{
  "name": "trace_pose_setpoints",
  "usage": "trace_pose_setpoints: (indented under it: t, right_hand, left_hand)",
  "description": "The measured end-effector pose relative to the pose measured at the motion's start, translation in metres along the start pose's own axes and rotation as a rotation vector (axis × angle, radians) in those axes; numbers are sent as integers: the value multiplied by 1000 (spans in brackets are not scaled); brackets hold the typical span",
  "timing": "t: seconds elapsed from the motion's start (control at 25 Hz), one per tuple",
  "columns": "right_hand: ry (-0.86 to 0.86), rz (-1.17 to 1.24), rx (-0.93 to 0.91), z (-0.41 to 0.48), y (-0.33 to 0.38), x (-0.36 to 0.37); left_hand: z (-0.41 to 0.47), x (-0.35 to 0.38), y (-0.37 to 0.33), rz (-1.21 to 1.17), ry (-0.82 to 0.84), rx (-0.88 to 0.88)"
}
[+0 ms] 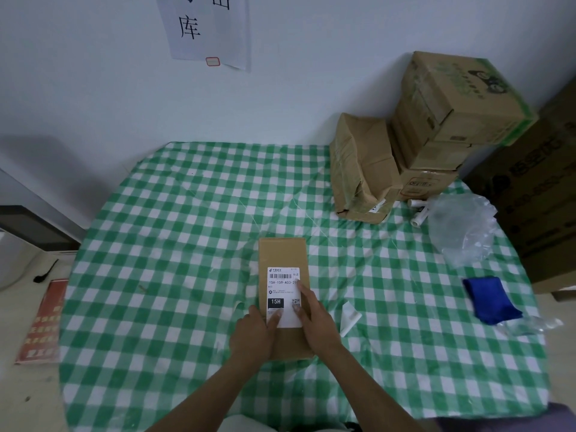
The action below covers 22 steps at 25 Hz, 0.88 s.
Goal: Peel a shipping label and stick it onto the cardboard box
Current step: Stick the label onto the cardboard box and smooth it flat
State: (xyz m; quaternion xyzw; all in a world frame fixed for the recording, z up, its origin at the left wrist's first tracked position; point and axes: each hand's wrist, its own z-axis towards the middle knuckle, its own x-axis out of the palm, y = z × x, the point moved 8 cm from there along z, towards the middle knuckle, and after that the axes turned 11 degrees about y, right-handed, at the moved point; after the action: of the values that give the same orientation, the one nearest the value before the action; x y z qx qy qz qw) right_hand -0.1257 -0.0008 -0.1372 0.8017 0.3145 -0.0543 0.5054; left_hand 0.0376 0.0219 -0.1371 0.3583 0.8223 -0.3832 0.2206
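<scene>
Both left hand [254, 332], right hand [314, 319] fingers seemingly flat on label [282, 288].

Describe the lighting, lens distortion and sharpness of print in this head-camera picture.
Head view: soft, even light, a faint shadow left of the cardboard box; the wide-angle lens bows the checked tablecloth; on the shipping label the large "15H" reads clearly but the smallest print blurs; the red sheet at the left edge is smeared.

It seemed a small dispatch room: taped brown cardboard cartons [452, 101] stacked by the pale wall [93, 73], white paper stock-out sign [202, 29] above.
</scene>
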Motion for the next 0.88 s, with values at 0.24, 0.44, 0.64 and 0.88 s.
trace_pose_setpoints:
  t: [0.24,0.44,0.64,0.88]
  right_hand:
    - [-20,-50,-22,1,-4,-3]
    - [-188,-7,-31,-13,-15,-26]
    - [-480,-99,285,-37,-68,-54]
    - [-302,-108,522,-42,-107,-48]
  left_hand:
    - [0,-5,2,-84,22,44]
    - [2,-17,8,-63,-3,37]
    - [0,-27,0,-209,-52,67]
    - [-1,-39,-7,-206,-123,136]
